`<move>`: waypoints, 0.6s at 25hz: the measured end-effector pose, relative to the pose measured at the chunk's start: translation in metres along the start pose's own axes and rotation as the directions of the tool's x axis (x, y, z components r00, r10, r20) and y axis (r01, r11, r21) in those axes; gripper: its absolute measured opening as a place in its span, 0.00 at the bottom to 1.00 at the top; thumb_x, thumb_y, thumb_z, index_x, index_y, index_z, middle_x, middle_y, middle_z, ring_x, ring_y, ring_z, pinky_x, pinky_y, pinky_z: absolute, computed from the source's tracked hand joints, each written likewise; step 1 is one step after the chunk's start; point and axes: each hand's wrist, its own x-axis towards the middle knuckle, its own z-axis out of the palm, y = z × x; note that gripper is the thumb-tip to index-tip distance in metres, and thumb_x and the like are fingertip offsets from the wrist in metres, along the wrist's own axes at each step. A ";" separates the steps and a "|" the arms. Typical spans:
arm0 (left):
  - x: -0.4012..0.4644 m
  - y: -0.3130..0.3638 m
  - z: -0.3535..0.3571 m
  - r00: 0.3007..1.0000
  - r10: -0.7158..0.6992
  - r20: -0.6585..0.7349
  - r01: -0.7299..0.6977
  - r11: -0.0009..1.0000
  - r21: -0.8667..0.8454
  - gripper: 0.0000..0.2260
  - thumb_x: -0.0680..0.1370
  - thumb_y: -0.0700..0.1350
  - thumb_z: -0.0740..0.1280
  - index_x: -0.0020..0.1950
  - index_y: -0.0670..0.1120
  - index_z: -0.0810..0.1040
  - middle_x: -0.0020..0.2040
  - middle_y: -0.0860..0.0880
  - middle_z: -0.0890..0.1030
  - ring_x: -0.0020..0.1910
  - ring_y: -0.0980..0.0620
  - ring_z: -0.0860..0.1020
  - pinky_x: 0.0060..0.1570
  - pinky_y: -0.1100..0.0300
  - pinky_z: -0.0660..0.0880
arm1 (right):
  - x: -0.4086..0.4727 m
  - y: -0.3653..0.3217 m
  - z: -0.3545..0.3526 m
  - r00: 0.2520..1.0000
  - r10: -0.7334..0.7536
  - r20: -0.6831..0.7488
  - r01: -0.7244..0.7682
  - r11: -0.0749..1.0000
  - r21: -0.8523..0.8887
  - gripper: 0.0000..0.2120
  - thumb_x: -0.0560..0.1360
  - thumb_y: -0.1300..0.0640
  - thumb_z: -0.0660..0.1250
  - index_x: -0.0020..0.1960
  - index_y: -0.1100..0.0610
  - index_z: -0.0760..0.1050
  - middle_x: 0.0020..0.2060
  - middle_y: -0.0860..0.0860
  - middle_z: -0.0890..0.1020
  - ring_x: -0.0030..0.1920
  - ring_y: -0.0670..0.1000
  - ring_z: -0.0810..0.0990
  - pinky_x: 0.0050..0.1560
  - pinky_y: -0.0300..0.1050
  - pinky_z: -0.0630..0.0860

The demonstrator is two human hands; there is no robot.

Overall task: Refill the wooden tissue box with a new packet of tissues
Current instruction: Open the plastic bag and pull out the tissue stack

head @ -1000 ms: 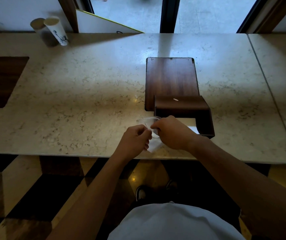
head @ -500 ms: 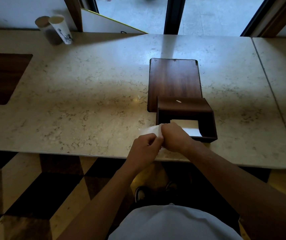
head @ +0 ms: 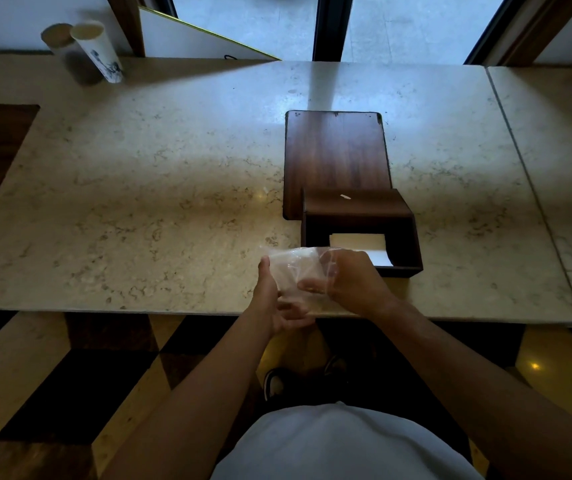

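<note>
Half a second ago both hands were bunched together over a small white wad at the counter's near edge; now they have drawn apart and a clear plastic wrapper (head: 293,270) is spread between them, and the camera view has shifted little.

Nearest the viewer, the left hand (head: 270,299) has its thumb raised along the wrapper's left side and its fingers curled beneath, pinching the film. The right hand (head: 350,282) grips the wrapper's right side, fingers closed into the plastic. The wrapper looks thin, crinkled and see-through, hanging slack over the front edge of the marble counter (head: 139,220); whether any tissues are left inside it I cannot tell.

Just beyond the right hand sits the wooden tissue box (head: 360,223), dark brown, its open side facing the person. A flat white stack of tissues (head: 357,242) lies inside it on the bottom. Behind the box, touching it, a dark wooden panel (head: 336,157) lies flat on the counter.

Far off at the back left corner, two tall paper cups (head: 83,51) stand side by side near the wall.
</note>
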 end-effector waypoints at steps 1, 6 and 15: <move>0.002 -0.001 0.000 0.998 0.048 -0.032 -0.047 0.998 0.046 0.46 0.69 0.78 0.59 0.74 0.46 0.66 0.60 0.35 0.76 0.57 0.32 0.79 0.51 0.34 0.80 | -0.003 0.002 -0.005 0.999 0.027 0.023 -0.029 0.994 0.104 0.19 0.66 0.41 0.79 0.47 0.55 0.83 0.39 0.45 0.85 0.39 0.45 0.84 0.42 0.42 0.80; 0.003 0.002 -0.012 0.937 0.325 0.129 -0.327 0.945 -0.003 0.37 0.72 0.72 0.62 0.69 0.45 0.75 0.60 0.37 0.83 0.56 0.35 0.84 0.53 0.35 0.81 | -0.027 0.017 -0.031 0.996 0.041 0.076 -0.073 0.862 0.501 0.08 0.69 0.51 0.79 0.48 0.49 0.85 0.43 0.46 0.88 0.44 0.46 0.87 0.43 0.41 0.83; -0.020 0.008 -0.025 0.843 0.355 0.404 -0.499 0.796 0.343 0.23 0.70 0.53 0.79 0.59 0.43 0.82 0.56 0.37 0.86 0.52 0.41 0.86 0.43 0.51 0.83 | -0.054 0.041 -0.031 0.981 0.069 0.181 -0.179 0.689 0.702 0.14 0.72 0.56 0.77 0.57 0.57 0.84 0.48 0.61 0.87 0.46 0.72 0.83 0.46 0.68 0.82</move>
